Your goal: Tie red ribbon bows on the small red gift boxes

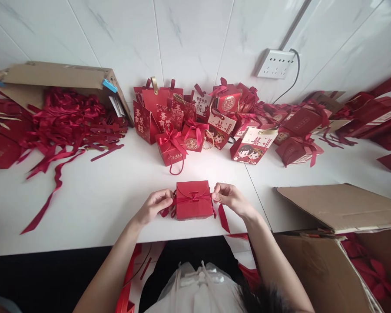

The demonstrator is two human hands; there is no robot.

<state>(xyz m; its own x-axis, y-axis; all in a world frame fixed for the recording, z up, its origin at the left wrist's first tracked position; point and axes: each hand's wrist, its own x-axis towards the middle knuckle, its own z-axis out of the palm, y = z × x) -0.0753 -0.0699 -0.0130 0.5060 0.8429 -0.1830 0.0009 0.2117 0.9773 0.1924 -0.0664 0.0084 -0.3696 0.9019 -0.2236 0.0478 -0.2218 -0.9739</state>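
A small red gift box [193, 202] stands on the white table [94, 204] near its front edge. A thin red ribbon [191, 199] crosses the box's front and is knotted at the middle. My left hand [156, 205] pinches the ribbon's left end beside the box. My right hand [230, 198] pinches the right end on the other side. Both ends are pulled outward. A loose ribbon tail [223, 218] hangs below my right hand.
Several finished red boxes with bows [195, 126] crowd the back of the table. A tipped cardboard box spilling red ribbons [68, 117] lies at the left. An open carton [339, 243] stands at the right front. A wall socket [275, 64] is on the tiles.
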